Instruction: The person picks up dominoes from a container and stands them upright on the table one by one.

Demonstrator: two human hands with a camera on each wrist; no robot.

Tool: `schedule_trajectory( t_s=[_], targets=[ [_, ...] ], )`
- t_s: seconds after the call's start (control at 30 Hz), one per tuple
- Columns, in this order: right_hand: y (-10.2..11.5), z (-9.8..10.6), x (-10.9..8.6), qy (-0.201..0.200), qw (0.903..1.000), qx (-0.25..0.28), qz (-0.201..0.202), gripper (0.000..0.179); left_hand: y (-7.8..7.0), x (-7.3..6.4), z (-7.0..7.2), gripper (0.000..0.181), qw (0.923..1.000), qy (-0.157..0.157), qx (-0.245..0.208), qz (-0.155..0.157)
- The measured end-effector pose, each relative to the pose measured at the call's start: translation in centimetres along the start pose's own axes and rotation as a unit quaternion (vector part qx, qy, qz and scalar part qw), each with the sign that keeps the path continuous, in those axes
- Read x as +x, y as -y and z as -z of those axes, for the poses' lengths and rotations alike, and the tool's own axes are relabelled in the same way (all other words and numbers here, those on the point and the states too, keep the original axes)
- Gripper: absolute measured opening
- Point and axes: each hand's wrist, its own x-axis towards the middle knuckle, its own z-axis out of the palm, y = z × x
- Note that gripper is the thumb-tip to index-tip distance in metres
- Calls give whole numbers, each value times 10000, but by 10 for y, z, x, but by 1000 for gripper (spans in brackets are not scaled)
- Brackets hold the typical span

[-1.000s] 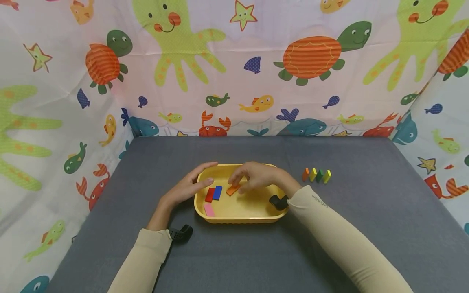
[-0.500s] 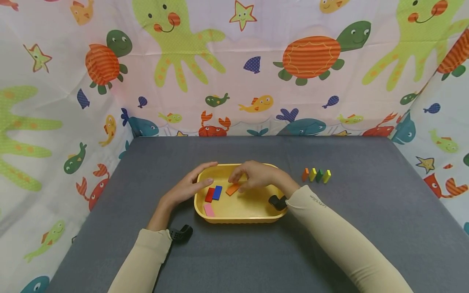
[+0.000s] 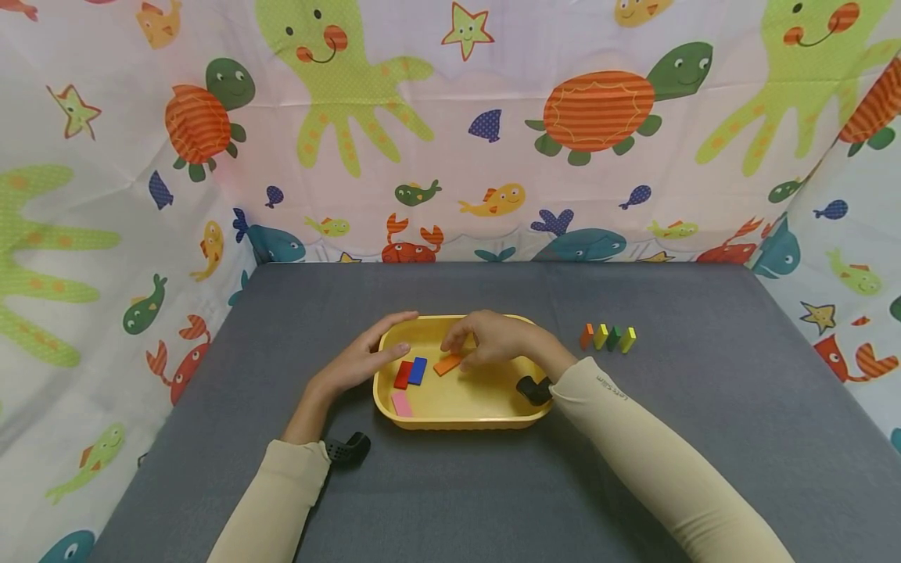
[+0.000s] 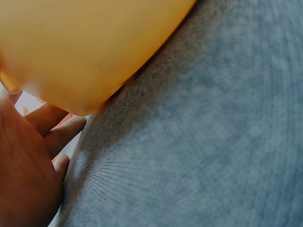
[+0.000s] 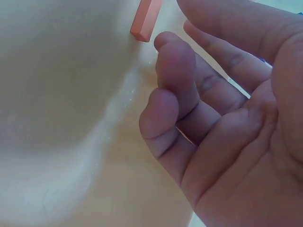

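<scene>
A yellow plastic tray (image 3: pixel 461 423) stands on the table. At its left end lies my left hand (image 3: pixel 359 361), fingers stretched along the outer edge and thumb over the rim. In the left wrist view its fingers (image 4: pixel 61 135) show beside the tray's underside. My right hand (image 3: pixel 493 340) reaches into the tray, with loosely bent fingertips right at an orange domino block (image 3: pixel 446 365). The right wrist view shows that orange block (image 5: pixel 146 21) off the bent fingers, its far end outside the picture. Red (image 3: pixel 403 374), blue (image 3: pixel 418 371) and pink (image 3: pixel 402 404) blocks lie flat in the tray's left part.
Right of the tray, several blocks stand upright in a row, among them an orange one (image 3: pixel 587 336) and a green one (image 3: pixel 614 338). A grey cloth (image 3: pixel 450 493) covers the table. Printed curtains (image 3: pixel 479 156) close off the back and both sides.
The orange block has turned slightly in the tray, and the right fingertips have shifted a little to the right. My left hand and the other blocks have stayed put.
</scene>
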Motion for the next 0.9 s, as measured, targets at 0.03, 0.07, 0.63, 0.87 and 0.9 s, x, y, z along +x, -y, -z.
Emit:
schedule_trajectory(
  t_s=[0.03, 0.07, 0.63, 0.87, 0.9],
  targets=[
    [0, 0, 0, -7, 10000, -4, -15, 37, 1, 0, 0, 54, 10000, -3, 8, 8],
    [0, 0, 0, -8, 10000, -9, -30, 37, 1, 0, 0, 54, 10000, 0, 13, 19],
    [-1, -4, 2, 33, 10000, 34, 11, 37, 0, 0, 0, 54, 10000, 20, -22, 12],
    [-5, -9, 5, 51, 10000, 66, 30, 36, 1, 0, 0, 54, 10000, 8, -2, -18],
    [-6, -9, 6, 20, 10000, 36, 55, 35, 0, 0, 0, 54, 10000, 7, -13, -11]
  ],
)
